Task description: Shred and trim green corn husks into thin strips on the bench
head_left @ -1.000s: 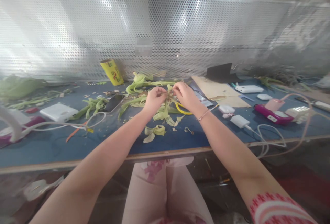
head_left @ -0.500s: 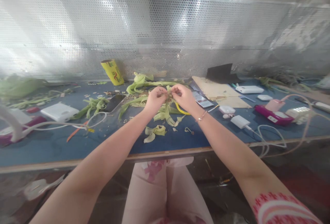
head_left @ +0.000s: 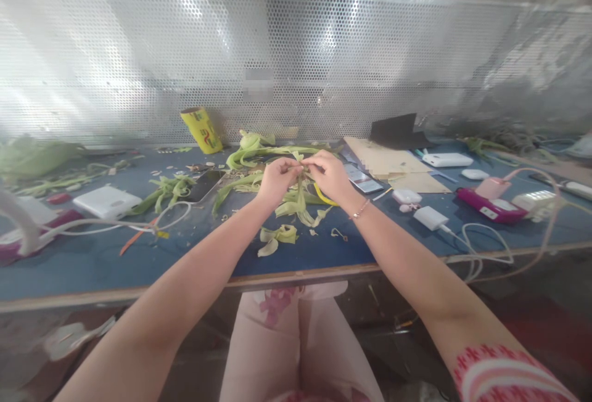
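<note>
Both hands meet over the middle of the blue table, pinching a bundle of pale green leaf strips (head_left: 301,197) that look like corn husk. My left hand (head_left: 279,180) is closed on the bundle's upper part from the left. From the other side my right hand (head_left: 331,176) pinches the same spot, its fingertips almost touching the left ones. The strips' lower ends hang and spread on the table below the hands. Fingertips hide the exact point of hold. Loose husk pieces (head_left: 278,239) lie nearer the front edge, and longer green strips (head_left: 252,154) lie behind.
A yellow cup-shaped container (head_left: 202,131) leans near the perforated metal screen (head_left: 296,57). To the left are a white box (head_left: 106,201), a phone (head_left: 206,186) and a knotted leaf bundle (head_left: 170,191). Rightward lie another phone (head_left: 364,179), cardboard (head_left: 393,158), chargers, cables and a purple power strip (head_left: 491,206).
My right hand has shifted slightly left, its fingers now reaching closer over the left fingertips. The bundle's top has tilted a little left. Other things look unmoved.
</note>
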Demonstrator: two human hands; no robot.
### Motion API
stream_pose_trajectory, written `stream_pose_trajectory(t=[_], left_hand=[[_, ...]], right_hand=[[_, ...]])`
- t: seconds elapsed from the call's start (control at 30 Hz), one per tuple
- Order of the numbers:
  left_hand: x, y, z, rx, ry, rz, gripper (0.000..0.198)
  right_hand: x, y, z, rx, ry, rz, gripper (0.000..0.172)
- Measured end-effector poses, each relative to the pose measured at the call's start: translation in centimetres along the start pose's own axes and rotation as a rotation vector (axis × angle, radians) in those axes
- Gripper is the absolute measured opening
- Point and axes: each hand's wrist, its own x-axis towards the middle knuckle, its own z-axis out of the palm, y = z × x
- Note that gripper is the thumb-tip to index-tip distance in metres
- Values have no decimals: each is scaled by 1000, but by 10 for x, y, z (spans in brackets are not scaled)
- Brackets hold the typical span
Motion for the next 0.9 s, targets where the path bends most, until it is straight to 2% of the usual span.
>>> stream_pose_trajectory(t=[0.2,0.33,0.57,0.7,0.8,0.9], left_hand=[[-2,1,-1,32,-37,17,30],[-3,1,-1,76,-20,16,33],[0,-3,-3,130,-36,49,28],[1,-5,-4,121,-83,75,26],[1,-6,-4,110,-136,59,27],[0,-7,-4,94,-169,39,27]], right_hand=[[-1,-4,2,-28,14,18,24],[-1,-7,1,-30,-2,22,25],[-1,-7,0,-4,0,35,23],[1,-8,-2,157,42,167,17],[2,-8,-2,370,8,314,11],[2,-7,-1,532,-22,381,12]])
